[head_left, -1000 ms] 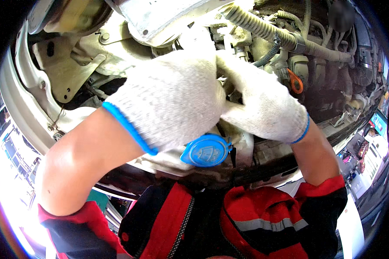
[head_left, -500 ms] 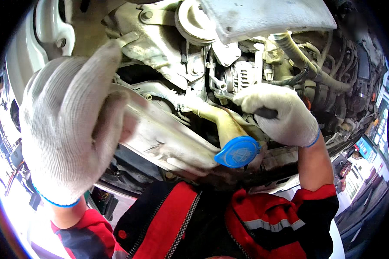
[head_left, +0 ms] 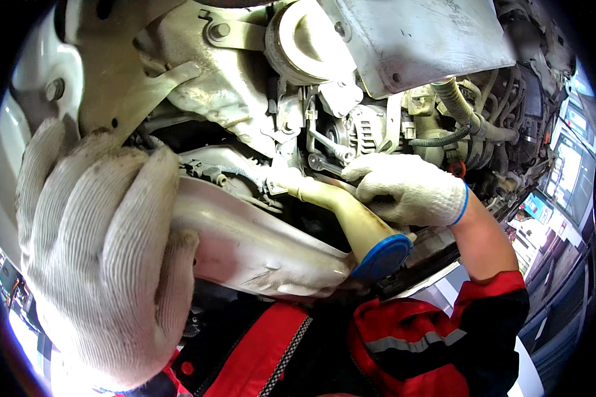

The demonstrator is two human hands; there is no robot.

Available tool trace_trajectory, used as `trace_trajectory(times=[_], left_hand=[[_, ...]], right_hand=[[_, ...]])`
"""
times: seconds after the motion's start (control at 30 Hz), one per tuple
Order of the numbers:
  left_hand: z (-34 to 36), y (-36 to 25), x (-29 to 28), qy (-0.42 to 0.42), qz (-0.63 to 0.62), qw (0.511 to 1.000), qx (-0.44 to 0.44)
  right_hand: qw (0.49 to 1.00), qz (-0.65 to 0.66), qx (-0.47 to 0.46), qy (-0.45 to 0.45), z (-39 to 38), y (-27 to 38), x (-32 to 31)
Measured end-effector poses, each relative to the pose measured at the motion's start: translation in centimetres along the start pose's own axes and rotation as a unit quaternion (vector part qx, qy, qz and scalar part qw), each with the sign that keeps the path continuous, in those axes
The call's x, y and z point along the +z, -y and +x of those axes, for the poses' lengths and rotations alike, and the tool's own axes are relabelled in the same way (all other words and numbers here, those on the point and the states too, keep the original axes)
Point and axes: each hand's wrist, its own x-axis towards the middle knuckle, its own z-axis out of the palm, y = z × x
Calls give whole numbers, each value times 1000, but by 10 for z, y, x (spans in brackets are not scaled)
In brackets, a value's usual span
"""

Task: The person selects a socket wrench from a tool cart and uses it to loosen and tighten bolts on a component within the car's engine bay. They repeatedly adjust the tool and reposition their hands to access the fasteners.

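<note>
The right hand has its fingers curled around a wrench, whose round end pokes out above the yellow pipe. The left hand bends by the white bar; I can't tell if it grips anything.

A vehicle repair workshop, by the look of it: an open engine bay fills most of the view, with an alternator, a ribbed hose and a pale filler neck ending in a blue cap. A spanner sits in the person's right hand. Knitted work gloves and red-and-black workwear with a grey strip fit a mechanic's trade
</note>
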Motion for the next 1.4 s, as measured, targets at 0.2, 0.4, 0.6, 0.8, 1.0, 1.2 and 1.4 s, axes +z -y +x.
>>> trace_trajectory(times=[0.2,0.4,0.6,0.8,1.0,1.2,1.4], left_hand=[[-2,6,-3,32,21,999,35],[-5,2,-2,37,8,999,24],[-7,0,1,23,-14,999,19],[-6,-1,-2,30,3,999,22],[-5,1,1,20,-7,999,31],[-6,-1,3,-3,3,999,36],[2,-3,10,-19,3,999,42]], right_hand=[[982,-177,-20,58,-2,0,2],[964,-234,88,93,12,25,-3],[964,-206,126,107,22,27,-5],[949,-294,84,69,18,27,6],[940,-153,245,183,26,31,-3],[931,-20,304,200,25,35,-6],[915,136,374,70,8,7,21]])
